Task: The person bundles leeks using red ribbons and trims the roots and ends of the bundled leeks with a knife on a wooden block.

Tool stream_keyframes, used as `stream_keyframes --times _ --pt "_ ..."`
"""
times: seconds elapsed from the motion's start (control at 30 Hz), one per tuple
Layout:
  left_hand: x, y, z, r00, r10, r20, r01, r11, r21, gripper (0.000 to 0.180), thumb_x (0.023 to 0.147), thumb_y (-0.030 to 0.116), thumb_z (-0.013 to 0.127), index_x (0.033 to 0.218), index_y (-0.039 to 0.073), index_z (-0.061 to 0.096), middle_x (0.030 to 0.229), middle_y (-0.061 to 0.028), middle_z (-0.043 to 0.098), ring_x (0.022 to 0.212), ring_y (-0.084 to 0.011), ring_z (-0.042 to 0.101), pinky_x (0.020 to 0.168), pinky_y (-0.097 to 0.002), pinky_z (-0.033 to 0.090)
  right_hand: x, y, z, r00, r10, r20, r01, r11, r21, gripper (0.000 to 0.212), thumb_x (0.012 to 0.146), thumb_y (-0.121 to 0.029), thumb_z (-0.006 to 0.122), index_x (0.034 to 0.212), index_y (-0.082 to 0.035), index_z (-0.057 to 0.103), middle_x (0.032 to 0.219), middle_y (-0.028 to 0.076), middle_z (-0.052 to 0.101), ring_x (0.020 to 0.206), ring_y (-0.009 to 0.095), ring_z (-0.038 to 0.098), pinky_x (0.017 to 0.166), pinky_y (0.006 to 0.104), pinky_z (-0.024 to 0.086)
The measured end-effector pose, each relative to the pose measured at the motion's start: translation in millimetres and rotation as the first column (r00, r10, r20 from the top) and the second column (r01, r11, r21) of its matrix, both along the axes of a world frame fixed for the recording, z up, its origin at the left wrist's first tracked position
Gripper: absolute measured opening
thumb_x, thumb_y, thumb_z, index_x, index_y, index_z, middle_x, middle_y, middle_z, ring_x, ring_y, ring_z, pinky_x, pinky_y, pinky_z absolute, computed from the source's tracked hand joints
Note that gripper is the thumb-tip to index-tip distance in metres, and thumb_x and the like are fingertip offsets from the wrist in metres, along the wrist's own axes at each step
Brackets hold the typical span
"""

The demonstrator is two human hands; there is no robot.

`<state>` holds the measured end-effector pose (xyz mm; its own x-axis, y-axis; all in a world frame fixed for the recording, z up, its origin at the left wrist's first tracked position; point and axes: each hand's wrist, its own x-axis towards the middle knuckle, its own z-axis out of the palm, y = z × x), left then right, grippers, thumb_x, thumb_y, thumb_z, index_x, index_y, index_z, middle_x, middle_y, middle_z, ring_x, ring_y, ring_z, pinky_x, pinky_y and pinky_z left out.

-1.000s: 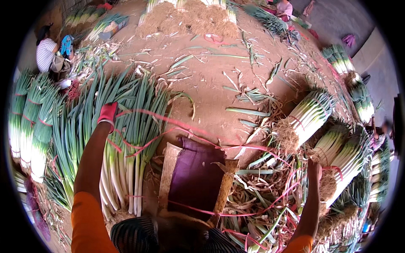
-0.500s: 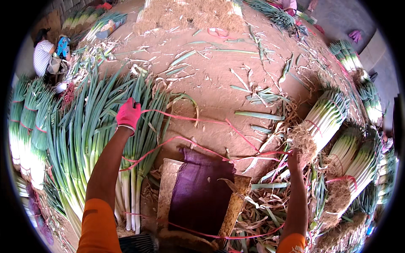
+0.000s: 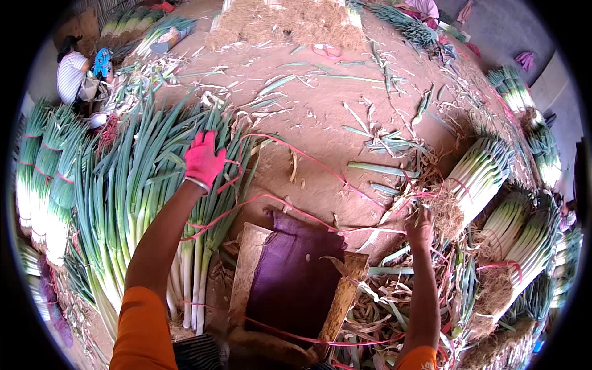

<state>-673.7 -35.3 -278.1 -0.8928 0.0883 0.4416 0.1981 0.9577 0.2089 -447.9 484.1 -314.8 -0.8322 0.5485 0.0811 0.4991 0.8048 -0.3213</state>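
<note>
My left hand [image 3: 205,161], in a pink glove, lies with fingers spread over the green leaves of a large pile of spring onions [image 3: 139,197]. Pink plastic twine [image 3: 308,158] runs in a long loop from beside this hand across the ground to my right. At the other end, my bare right hand [image 3: 420,229] is closed around the twine, close to the roots of a tied spring onion bundle [image 3: 472,179]. Another length of twine passes over the white stalks near my knees. The fingertips of my right hand are partly hidden.
A wooden frame [image 3: 250,265] with a purple mesh cloth [image 3: 302,246] stands between my arms. Tied bundles [image 3: 52,166] line the left, with more [image 3: 518,246] at right. Dry leaf scraps [image 3: 376,302] litter the ground. A person [image 3: 74,74] sits at far left, another [image 3: 422,9] at the back.
My left hand has opened from a closed grip on the twine and moved slightly right, fingers now spread on the leaves. My right hand has shifted slightly left. The twine loop hangs differently.
</note>
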Motion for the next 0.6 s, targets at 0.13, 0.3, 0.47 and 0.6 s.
stream_keyframes --times 0.13,0.3,0.47,0.6 --pt "77.0 -58.3 10.7 0.976 -0.113 0.188 0.101 0.992 0.07 0.036 0.075 0.026 0.062 0.106 0.008 0.056 0.107 -0.0138 0.056 0.094 -0.0354 0.057 0.08 -0.0435 0.047 34.7 -25.5 -37.3 0.968 0.25 -0.02 -0.251 0.966 -0.068 0.034 0.073 -0.006 0.057 0.106 -0.003 0.056 0.11 0.02 0.056 0.106 0.037 0.052 0.092 0.041 0.043" --pt "212.3 -160.3 16.5 0.888 -0.341 0.307 0.153 0.85 0.504 0.026 0.079 0.021 0.06 0.099 0.005 0.059 0.089 -0.015 0.061 0.08 -0.0279 0.061 0.071 -0.0357 0.049 73.0 -34.3 -54.4 0.859 0.474 -0.192 -0.51 0.818 -0.265 0.022 0.079 -0.005 0.057 0.101 -0.001 0.058 0.096 0.013 0.061 0.088 0.024 0.06 0.077 0.0322 0.048" --pt "398.9 -233.7 55.5 0.789 -0.097 0.606 -0.29 0.812 0.507 0.024 0.081 0.027 0.059 0.097 0.009 0.061 0.081 -0.0134 0.063 0.074 -0.0292 0.06 0.071 -0.0365 0.049 97.3 -129.8 59.0 0.846 0.47 -0.251 -0.531 0.701 -0.476 0.014 0.084 -0.01 0.051 0.09 0.0 0.059 0.08 0.009 0.059 0.072 0.018 0.056 0.067 0.0307 0.046" --pt "545.9 -282.3 18.5 0.831 0.03 0.556 -0.458 0.604 0.652 0.023 0.085 0.023 0.06 0.096 0.004 0.064 0.082 -0.0076 0.066 0.076 -0.0168 0.062 0.074 -0.0304 0.049 120.0 -195.0 133.0 0.7 0.612 -0.368 -0.684 0.429 -0.59 0.013 0.086 -0.007 0.052 0.095 -0.001 0.059 0.079 0.002 0.055 0.07 0.011 0.05 0.063 0.0263 0.043"
